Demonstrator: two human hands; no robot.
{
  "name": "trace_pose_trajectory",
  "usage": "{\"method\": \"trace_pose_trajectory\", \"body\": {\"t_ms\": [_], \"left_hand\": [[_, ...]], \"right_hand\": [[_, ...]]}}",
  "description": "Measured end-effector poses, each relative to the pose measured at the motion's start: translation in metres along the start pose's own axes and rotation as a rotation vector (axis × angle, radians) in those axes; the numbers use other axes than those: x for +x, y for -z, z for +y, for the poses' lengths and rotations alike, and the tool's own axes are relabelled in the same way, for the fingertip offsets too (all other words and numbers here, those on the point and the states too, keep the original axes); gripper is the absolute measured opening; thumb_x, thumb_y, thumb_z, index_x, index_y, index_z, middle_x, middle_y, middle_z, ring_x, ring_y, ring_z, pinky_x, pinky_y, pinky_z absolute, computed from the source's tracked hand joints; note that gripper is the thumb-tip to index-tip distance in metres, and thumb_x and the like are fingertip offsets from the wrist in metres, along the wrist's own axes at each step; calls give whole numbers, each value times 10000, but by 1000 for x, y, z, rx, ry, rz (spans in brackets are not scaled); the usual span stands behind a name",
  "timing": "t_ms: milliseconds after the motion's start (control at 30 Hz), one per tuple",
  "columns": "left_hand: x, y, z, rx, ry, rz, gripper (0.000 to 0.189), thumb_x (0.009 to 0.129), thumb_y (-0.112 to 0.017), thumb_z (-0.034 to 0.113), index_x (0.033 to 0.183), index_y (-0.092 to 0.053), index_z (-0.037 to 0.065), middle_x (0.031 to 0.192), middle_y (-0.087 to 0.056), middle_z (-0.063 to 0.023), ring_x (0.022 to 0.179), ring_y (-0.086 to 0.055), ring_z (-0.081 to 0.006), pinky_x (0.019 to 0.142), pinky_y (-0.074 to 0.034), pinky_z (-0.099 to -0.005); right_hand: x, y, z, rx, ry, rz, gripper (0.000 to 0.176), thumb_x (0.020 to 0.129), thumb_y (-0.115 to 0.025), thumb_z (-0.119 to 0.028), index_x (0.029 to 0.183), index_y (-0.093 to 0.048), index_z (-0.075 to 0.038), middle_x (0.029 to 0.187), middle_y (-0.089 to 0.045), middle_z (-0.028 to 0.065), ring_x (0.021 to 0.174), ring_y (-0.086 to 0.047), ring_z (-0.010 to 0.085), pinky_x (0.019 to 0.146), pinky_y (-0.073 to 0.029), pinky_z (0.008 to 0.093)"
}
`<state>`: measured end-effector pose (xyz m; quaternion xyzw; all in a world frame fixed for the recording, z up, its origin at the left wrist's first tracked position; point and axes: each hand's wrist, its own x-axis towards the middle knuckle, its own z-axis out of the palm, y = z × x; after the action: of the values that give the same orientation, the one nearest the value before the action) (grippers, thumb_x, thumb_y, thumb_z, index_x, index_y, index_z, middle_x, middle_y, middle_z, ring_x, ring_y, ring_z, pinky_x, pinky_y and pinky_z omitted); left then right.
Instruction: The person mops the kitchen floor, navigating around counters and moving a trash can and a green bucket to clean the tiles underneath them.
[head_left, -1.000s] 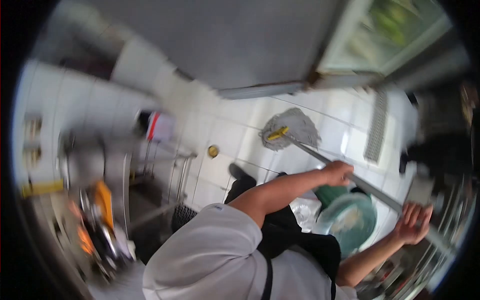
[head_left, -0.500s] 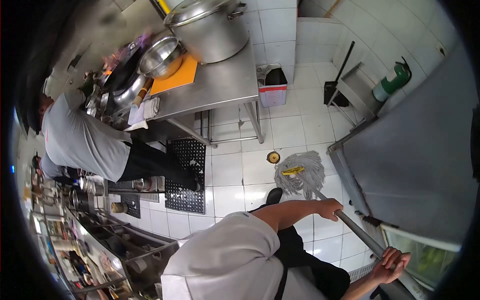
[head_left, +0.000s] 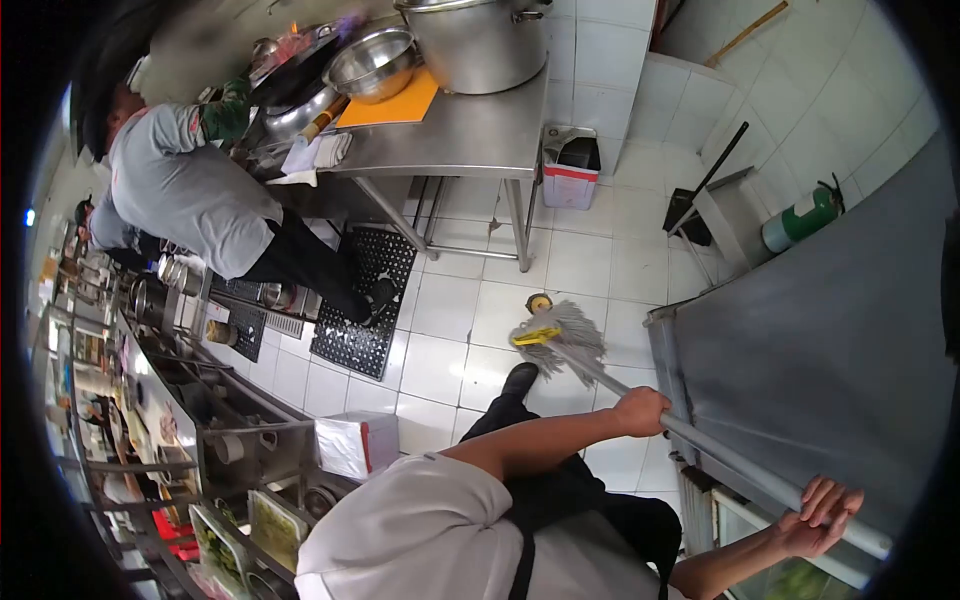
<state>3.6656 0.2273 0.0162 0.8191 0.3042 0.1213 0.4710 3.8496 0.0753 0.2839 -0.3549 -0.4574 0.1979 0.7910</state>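
The room was a working kitchen with a white tiled floor (head_left: 450,365), seen from above through a wide lens. At the centre of the frame a grey string mop head with a yellow clamp (head_left: 572,338) lay spread flat on the tiles, just beside a small round brass drain cap (head_left: 540,302). Its long grey metal handle (head_left: 730,462) ran down toward the lower right at a slant, probably so that the strings pressed on the floor.

The left hand (head_left: 641,410) was closed around the handle low down, nearer the head, where it could steer. The right hand (head_left: 825,515) gripped near the top end with its fingers curled over the pole, a spacing that likely gave leverage. A black shoe (head_left: 520,380) stood just behind the mop head.

To the right rose a tall grey steel panel (head_left: 830,330), with a green cylinder (head_left: 800,218) beyond it. In the upper middle stood a stainless steel surface (head_left: 470,135) carrying a large steel pot (head_left: 480,40), a steel bowl (head_left: 372,62) and an orange board (head_left: 395,105). A white bin with a red band (head_left: 570,170) sat by its leg. At upper left a co-worker in a grey shirt (head_left: 185,195) stood on a black perforated mat (head_left: 365,300).
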Motion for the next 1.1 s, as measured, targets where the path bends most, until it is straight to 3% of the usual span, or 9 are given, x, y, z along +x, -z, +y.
{"method": "trace_pose_trajectory", "body": {"t_ms": [167, 433, 533, 633, 733, 800, 900, 1100], "left_hand": [[-10, -5, -8, 40, 39, 94, 156, 692, -676, 199, 716, -644, 48, 741, -654, -196, 782, -638, -417, 742, -516, -503], [-31, -5, -1, 114, 114, 208, 163, 706, -667, 218, 711, -646, 57, 730, -656, -192, 766, -645, -414, 725, -520, -502], [-30, -14, -3, 130, 57, 286, 135, 668, -673, 193, 708, -640, 69, 706, -641, -178, 739, -633, -404, 677, -516, -485], [-30, -15, -7, 146, 101, 219, 196, 707, -677, 251, 714, -644, 58, 737, -657, -193, 782, -646, -413, 728, -523, -501], [-36, -19, -18, 101, 103, 275, 142, 677, -672, 194, 696, -626, 61, 688, -624, -187, 741, -617, -430, 664, -490, -516], [-36, -22, -33, 108, 121, 205, 180, 714, -679, 227, 766, -657, 56, 750, -649, -203, 809, -632, -427, 738, -508, -501], [-43, -29, -51, 105, 187, 146, 255, 738, -682, 263, 886, -687, 55, 861, -681, -210, 891, -645, -418, 838, -518, -473], [-59, -32, -87, 172, 167, 219, 259, 690, -703, 263, 859, -683, 68, 869, -681, -199, 872, -650, -403, 793, -534, -481]], "right_hand": [[-15, 13, 7, 78, -36, -55, 227, 942, -573, -226, 840, -399, -120, 501, -423, -20, 414, -408, 76, 459, -345, 243], [-5, 13, 12, 169, 15, -256, 259, 936, -588, -205, 805, -381, -121, 517, -461, -11, 421, -455, 87, 488, -399, 251], [-4, 13, 6, 178, 60, -296, 252, 938, -575, -200, 796, -382, -120, 517, -461, -13, 419, -457, 88, 488, -407, 254], [-9, 8, 8, 176, 54, -332, 243, 949, -550, -200, 792, -384, -118, 516, -453, -10, 420, -445, 91, 494, -403, 254], [-16, 3, 18, 195, 15, -355, 240, 962, -524, -210, 792, -384, -116, 521, -439, -4, 425, -421, 92, 508, -391, 250], [-22, 5, 29, 207, -16, -340, 245, 960, -524, -213, 783, -387, -112, 521, -439, 2, 424, -420, 95, 512, -394, 253], [-33, 4, 49, 245, -123, -270, 255, 932, -564, -200, 770, -405, -86, 505, -439, 24, 419, -421, 131, 501, -402, 294], [-44, -29, 49, 312, -155, -317, 307, 895, -681, -188, 715, -465, -66, 513, -504, 75, 441, -519, 200, 517, -508, 381]]}}
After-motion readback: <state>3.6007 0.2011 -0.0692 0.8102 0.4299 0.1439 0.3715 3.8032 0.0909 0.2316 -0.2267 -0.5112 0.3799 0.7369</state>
